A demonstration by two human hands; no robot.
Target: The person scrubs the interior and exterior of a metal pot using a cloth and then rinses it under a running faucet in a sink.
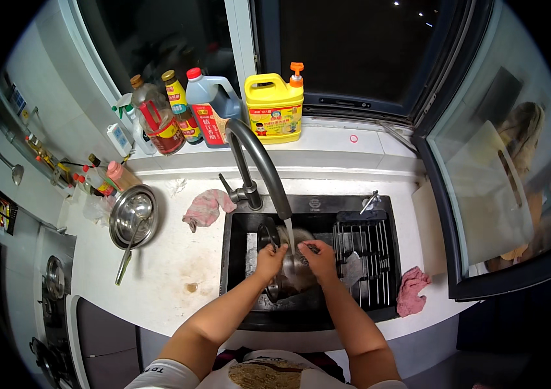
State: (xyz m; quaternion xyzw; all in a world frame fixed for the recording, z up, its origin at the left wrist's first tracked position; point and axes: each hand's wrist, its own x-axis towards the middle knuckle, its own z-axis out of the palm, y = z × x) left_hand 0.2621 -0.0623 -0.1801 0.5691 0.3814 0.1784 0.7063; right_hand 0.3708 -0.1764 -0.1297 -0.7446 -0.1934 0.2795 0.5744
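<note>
Over the black sink point(243, 319), my left hand point(271, 262) grips the dark edge of a tilted, round, shiny piece of cookware point(298, 279). Whether it is a pot or a lid, I cannot tell. My right hand point(321, 260) is closed at its other side, fingers curled round a dark, rough-looking scrubber point(311, 249) that is partly hidden. Water runs from the curved grey faucet point(259, 155) down between my two hands onto the cookware.
A black drying rack point(366, 253) spans the sink's right side. Pink cloths lie left point(209, 209) and right point(413, 292) of the sink. A metal bowl with a ladle point(134, 217) stands at left. Bottles and a yellow jug point(274, 107) line the sill; an open window point(444, 214) juts in at right.
</note>
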